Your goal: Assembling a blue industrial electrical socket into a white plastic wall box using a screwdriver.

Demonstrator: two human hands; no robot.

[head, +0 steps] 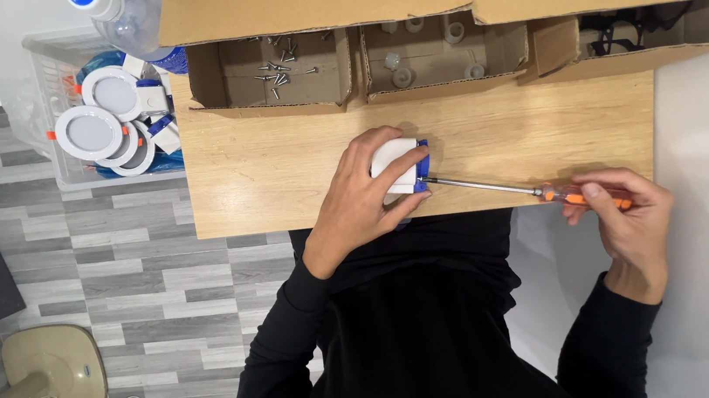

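The left hand [359, 200] has its fingers clamped over a small white light fitting [397, 165] with a blue clip, pressed on the wooden desk [265, 182] near its front edge. The right hand [628, 210] grips the orange handle of a screwdriver [538, 192], fingers closed round it; its tip seems to touch the fitting's blue side.

Part under our left hand [361, 200]: we see a white housing [393, 167] with a blue clip [423, 165].
Screwdriver [538, 192] in our right hand [628, 214]: we see a silver shaft and an orange, see-through handle.
Tabletop [282, 176]: we note light wood grain.
Boxes [271, 76]: we see plain brown cardboard.
Screws [275, 71]: we see grey metal.
Tray lamps [100, 120]: we see white discs with orange tabs.
Floor [117, 277]: we see grey plank pattern.
Sleeves [275, 365]: we wear black.
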